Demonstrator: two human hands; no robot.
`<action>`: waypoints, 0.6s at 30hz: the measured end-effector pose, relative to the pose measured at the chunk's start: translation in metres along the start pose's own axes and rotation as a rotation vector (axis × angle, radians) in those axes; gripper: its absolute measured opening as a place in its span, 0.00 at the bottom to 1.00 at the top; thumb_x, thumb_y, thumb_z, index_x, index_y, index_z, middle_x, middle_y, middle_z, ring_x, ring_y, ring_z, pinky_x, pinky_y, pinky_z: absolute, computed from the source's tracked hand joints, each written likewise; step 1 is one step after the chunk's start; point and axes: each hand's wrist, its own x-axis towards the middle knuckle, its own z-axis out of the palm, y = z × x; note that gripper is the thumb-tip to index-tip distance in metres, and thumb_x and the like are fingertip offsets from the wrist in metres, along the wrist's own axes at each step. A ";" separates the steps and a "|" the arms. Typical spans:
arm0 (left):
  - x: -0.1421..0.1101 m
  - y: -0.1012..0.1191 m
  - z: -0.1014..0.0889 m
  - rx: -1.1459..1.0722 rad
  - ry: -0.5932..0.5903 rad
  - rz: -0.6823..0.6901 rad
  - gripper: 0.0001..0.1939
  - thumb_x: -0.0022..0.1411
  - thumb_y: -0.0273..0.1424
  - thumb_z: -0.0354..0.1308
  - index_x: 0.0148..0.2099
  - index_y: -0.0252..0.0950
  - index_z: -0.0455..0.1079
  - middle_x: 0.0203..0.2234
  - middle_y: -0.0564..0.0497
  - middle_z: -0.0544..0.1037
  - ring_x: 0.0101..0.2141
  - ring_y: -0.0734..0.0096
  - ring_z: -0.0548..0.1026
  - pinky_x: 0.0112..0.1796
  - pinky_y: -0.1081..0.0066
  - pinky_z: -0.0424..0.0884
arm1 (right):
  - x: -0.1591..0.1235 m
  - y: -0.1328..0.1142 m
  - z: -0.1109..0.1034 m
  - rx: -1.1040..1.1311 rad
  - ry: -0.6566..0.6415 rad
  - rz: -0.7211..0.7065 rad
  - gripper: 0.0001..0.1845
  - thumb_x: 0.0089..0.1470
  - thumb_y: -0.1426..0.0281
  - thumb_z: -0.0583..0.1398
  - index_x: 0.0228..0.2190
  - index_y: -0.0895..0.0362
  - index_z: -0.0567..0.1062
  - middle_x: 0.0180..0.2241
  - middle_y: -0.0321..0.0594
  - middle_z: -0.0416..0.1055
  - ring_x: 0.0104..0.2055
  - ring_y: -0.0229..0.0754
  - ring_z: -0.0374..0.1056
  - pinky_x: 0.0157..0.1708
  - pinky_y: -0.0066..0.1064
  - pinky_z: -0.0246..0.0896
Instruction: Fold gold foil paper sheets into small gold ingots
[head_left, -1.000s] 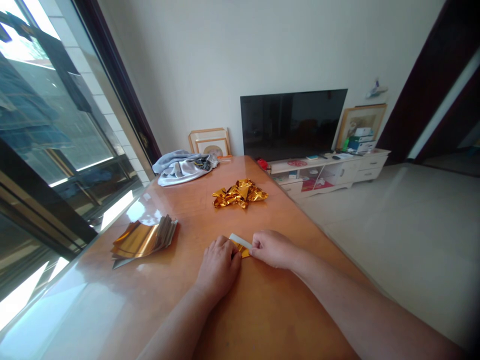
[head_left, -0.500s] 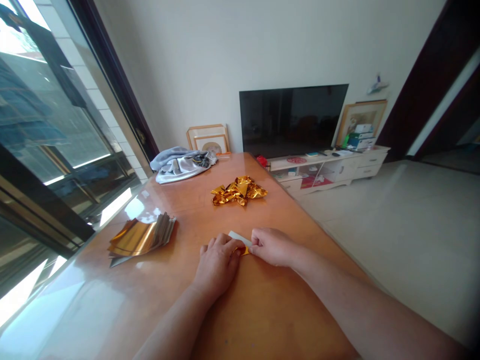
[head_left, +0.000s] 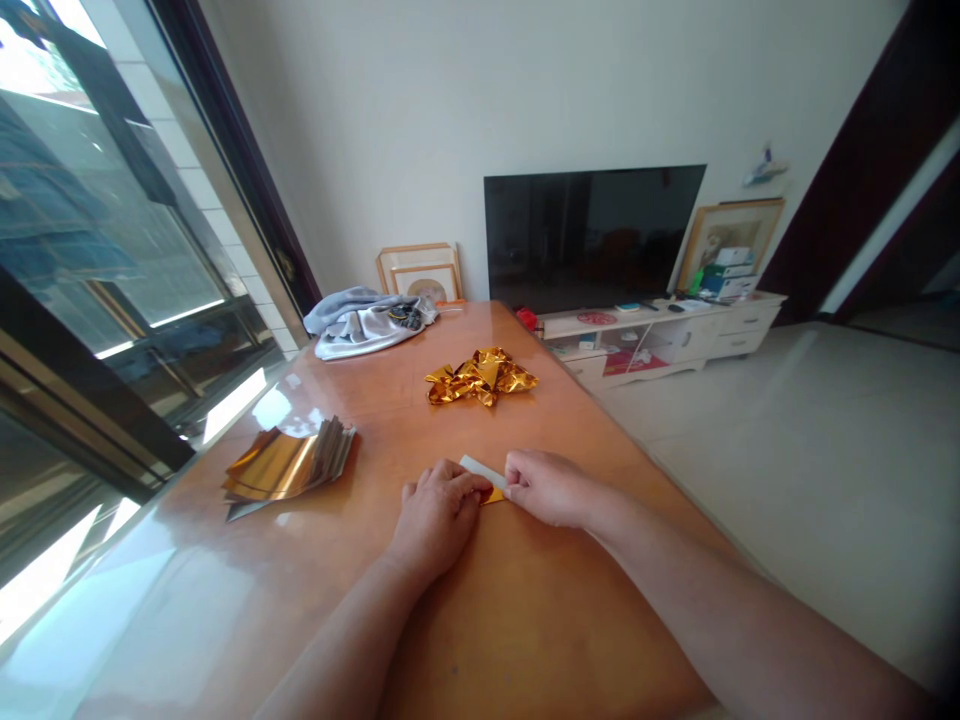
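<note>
Left hand (head_left: 437, 520) palm down at near middle of surface (head_left: 360, 440), fingers together, pressing left end of folded foil paper (head_left: 484, 478). Right hand (head_left: 544, 488) comes in from right, fingers pinched together on paper's right end. Paper sits between hands, white side and gold edge showing, long axis running far-left to near-right. Stack of gold foil sheets (head_left: 285, 465) off left. Farther: crumpled gold foil (head_left: 481, 377), gray cloth (head_left: 367, 328), TV (head_left: 592, 235).
</note>
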 end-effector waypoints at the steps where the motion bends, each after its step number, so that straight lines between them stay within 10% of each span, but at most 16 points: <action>1: 0.000 0.000 0.000 -0.004 -0.001 0.000 0.14 0.70 0.35 0.50 0.47 0.54 0.76 0.45 0.53 0.74 0.47 0.61 0.71 0.45 0.62 0.63 | 0.000 0.001 0.000 0.008 0.002 -0.006 0.03 0.57 0.67 0.60 0.33 0.53 0.74 0.32 0.32 0.74 0.29 0.34 0.61 0.25 0.27 0.41; 18: 0.000 0.001 -0.002 0.016 -0.014 -0.019 0.14 0.69 0.36 0.51 0.49 0.53 0.76 0.47 0.50 0.74 0.49 0.59 0.71 0.45 0.60 0.64 | -0.025 -0.021 0.010 -0.309 0.077 -0.326 0.17 0.63 0.75 0.50 0.44 0.59 0.78 0.40 0.47 0.75 0.41 0.45 0.68 0.42 0.32 0.59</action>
